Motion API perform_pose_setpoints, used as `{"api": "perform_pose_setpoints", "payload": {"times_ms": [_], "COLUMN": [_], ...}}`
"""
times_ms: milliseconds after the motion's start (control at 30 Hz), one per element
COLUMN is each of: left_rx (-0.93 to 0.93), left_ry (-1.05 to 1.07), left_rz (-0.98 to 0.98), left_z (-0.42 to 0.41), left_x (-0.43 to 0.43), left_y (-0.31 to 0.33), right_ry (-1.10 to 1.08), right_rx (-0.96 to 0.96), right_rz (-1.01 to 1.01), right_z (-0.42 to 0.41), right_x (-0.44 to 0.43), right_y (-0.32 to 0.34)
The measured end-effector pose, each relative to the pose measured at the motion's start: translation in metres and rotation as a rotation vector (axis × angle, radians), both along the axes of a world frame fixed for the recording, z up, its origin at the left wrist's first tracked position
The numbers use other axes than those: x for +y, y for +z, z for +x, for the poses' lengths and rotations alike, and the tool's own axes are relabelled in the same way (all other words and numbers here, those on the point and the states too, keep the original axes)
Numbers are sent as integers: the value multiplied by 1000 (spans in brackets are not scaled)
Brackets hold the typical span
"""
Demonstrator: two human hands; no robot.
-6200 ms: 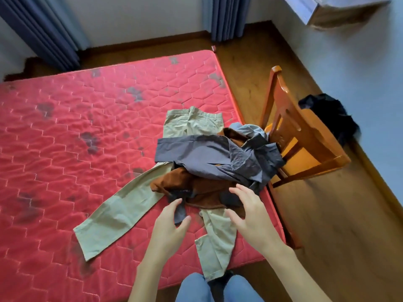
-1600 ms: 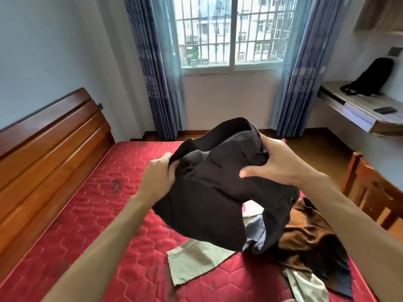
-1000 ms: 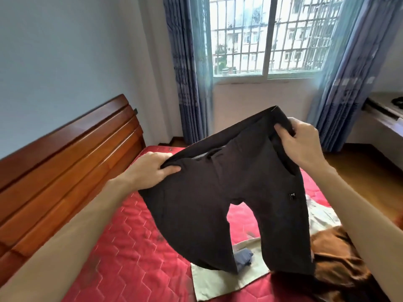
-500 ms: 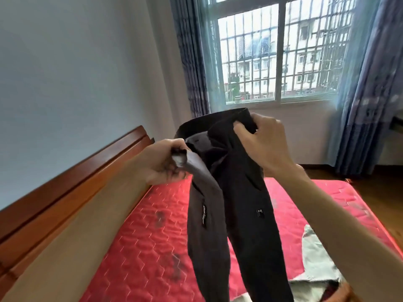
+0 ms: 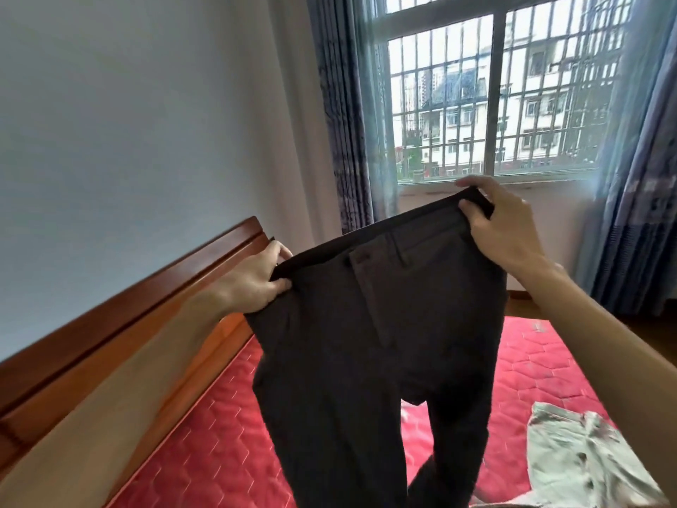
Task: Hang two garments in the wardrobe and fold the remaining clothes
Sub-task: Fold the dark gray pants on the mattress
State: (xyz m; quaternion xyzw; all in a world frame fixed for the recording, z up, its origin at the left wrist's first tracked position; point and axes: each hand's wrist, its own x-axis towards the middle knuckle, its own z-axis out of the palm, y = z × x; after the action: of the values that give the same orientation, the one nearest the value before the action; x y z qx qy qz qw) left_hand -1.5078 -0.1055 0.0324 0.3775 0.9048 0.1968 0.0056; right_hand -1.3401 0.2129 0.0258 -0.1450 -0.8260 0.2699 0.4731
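Half a second ago the hands were sitting close with the dark trousers (image 5: 373, 324) doubled over; now they are stretching the waistband wide. The grip of the left hand (image 5: 256, 284) is pinching its lower end, and that of the right hand (image 5: 505, 229) is clasping the higher end. The legs are hanging above the red mattress (image 5: 205, 452), hiding part of it. Pale green trousers (image 5: 571, 456) are lying at the right.
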Motion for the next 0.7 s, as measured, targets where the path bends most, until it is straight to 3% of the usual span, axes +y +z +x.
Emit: {"api": "perform_pose_setpoints", "payload": {"times_ms": [100,333,400,533,700], "left_rx": [70,420,463,213,85], "left_ry": [-46,63,82,-7,-69], "left_rz": [-23,-261,-233,-107,-80], "left_z": [-6,-9,-8,-7,-3], "left_x": [-4,17,27,36,43], "left_y": [2,-6,-10,-3,5], "right_ry": [47,-72,-92,-140,-154], "right_rx": [30,-43,-94,-190,-254], "right_rz": [6,53,51,-10,-76], "right_z": [4,-10,-17,-24,-20], "right_x": [11,29,32,40,42], "right_y": [4,1,-4,-11,-10]}}
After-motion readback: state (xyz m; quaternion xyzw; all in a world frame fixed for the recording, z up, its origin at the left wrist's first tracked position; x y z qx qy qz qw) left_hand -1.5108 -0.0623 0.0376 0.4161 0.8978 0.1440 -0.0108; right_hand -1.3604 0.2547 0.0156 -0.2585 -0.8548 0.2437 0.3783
